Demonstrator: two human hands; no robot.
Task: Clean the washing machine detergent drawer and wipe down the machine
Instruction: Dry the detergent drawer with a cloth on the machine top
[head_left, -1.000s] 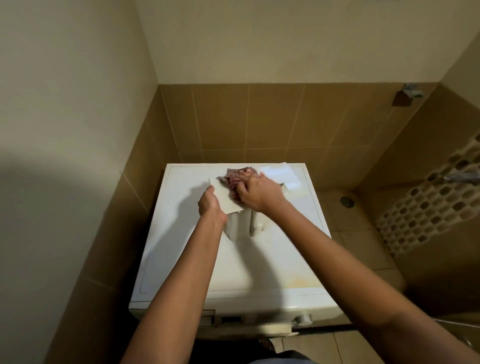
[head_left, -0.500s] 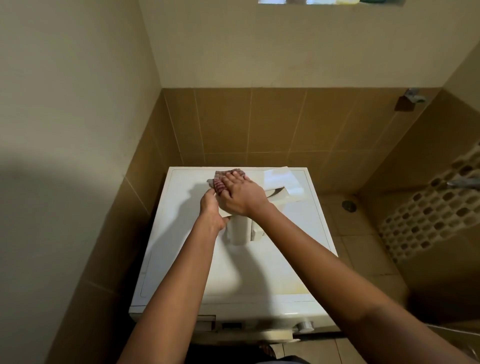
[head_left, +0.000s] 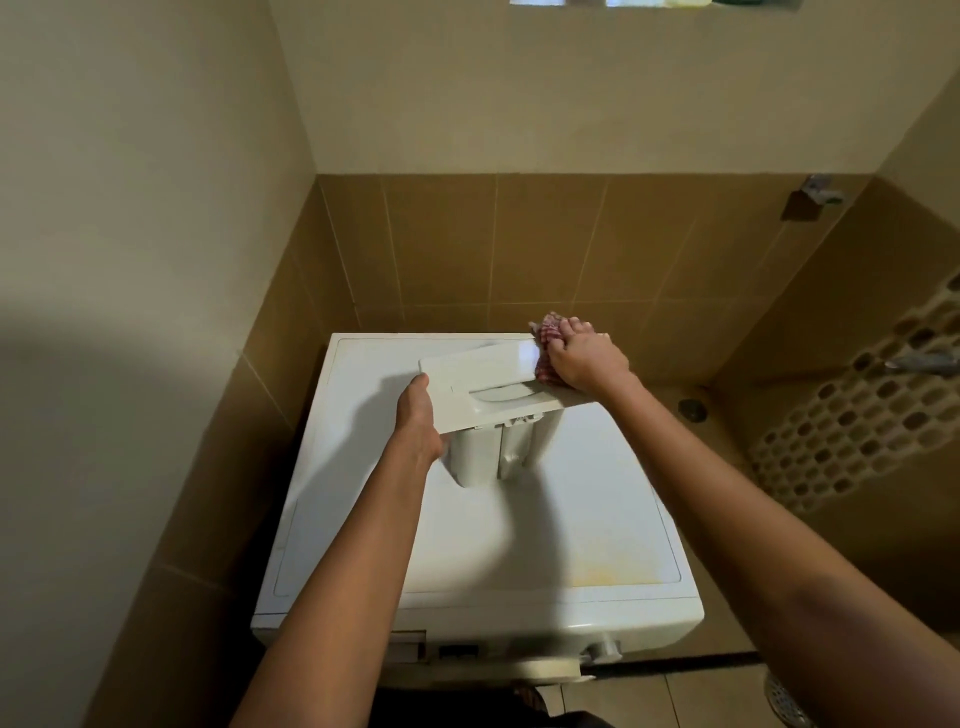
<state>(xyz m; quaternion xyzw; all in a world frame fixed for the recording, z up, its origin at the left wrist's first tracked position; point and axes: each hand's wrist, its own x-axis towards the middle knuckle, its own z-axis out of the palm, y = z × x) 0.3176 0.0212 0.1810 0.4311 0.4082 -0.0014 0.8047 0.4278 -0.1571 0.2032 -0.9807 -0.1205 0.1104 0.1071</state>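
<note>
Your left hand clamps the detergent drawer's nine-o'clock end atop the washing machine; your right hand's fingers clench a red-checked cloth at three o'clock.

This is a tiled bathroom or wet area of a home, doubling as a laundry corner. A white washing machine fills the middle of the view, pushed into the corner against brown wall tiles that give way to cream paint higher up. A wall tap sits at 2 o'clock and a mosaic tile band at 3 o'clock. A round floor drain lies just right of the machine, and a metal drain grate at 5 o'clock.
</note>
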